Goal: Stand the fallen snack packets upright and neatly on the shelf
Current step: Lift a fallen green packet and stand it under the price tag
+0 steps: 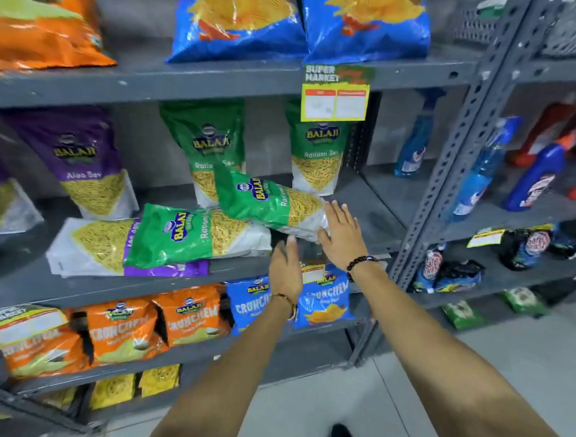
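On the middle shelf (363,201) three packets lie fallen. A green Ratlami Sev packet (267,202) lies tilted on its side, resting on a second green packet (193,235), which lies flat over a purple Aloo Sev packet (90,246). Two green packets (206,138) (317,153) and a purple one (81,159) stand upright behind. My right hand (342,235) is open, fingers spread, touching the bottom end of the tilted green packet. My left hand (286,271) is open just below the shelf edge, holding nothing.
Blue chip bags (236,21) and an orange bag (41,26) fill the shelf above. Orange and blue Crunchem packets (190,316) stand on the shelf below. A yellow price tag (334,101) hangs from the upper shelf edge. Cleaner bottles (480,174) stand on the right rack.
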The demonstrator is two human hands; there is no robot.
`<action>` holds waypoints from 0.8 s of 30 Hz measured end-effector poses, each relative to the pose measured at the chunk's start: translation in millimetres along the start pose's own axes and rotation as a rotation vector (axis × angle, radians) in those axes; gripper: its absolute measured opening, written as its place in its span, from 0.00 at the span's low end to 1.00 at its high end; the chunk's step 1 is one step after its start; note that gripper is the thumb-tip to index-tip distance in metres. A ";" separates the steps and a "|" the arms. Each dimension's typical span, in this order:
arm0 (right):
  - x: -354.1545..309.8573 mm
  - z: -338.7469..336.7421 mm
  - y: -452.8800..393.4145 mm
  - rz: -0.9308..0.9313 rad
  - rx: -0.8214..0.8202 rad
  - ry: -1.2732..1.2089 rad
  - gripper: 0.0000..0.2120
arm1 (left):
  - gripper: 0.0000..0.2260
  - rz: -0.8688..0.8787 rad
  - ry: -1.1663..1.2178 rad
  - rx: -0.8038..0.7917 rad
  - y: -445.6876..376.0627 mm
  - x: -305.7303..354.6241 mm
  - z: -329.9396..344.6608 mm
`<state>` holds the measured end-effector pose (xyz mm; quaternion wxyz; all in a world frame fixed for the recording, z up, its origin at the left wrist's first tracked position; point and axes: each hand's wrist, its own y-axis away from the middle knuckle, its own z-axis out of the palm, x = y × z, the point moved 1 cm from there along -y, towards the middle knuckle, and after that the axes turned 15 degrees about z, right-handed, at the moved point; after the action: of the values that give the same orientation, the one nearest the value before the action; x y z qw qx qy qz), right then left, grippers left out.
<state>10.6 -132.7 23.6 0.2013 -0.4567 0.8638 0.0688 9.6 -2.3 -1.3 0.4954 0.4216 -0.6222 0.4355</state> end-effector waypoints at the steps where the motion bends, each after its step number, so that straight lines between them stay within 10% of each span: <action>1: 4.7 1.1 -14.1 -0.006 -0.048 -0.021 0.28 | 0.29 -0.064 0.099 0.075 -9.0 3.2 12.8; 8: 20.6 -9.4 -99.3 -0.044 -0.362 -0.225 0.28 | 0.48 -0.250 0.684 0.555 -79.8 -8.0 75.7; 13: 12.6 1.8 -135.4 -0.098 -0.518 -0.323 0.28 | 0.29 -0.149 0.751 0.824 -100.7 13.6 87.1; 18: -0.7 12.5 -155.3 -0.099 -0.619 -0.364 0.29 | 0.18 -0.063 0.779 0.907 -114.2 0.8 89.7; 24: 6.2 23.0 -163.2 -0.070 -0.610 -0.429 0.26 | 0.28 -0.074 0.829 0.870 -121.9 -2.4 84.7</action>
<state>147.2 -224.1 10.7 0.2346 -0.5003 0.7257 0.4100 105.4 -115.7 0.4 0.4936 0.4022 -0.1269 0.7606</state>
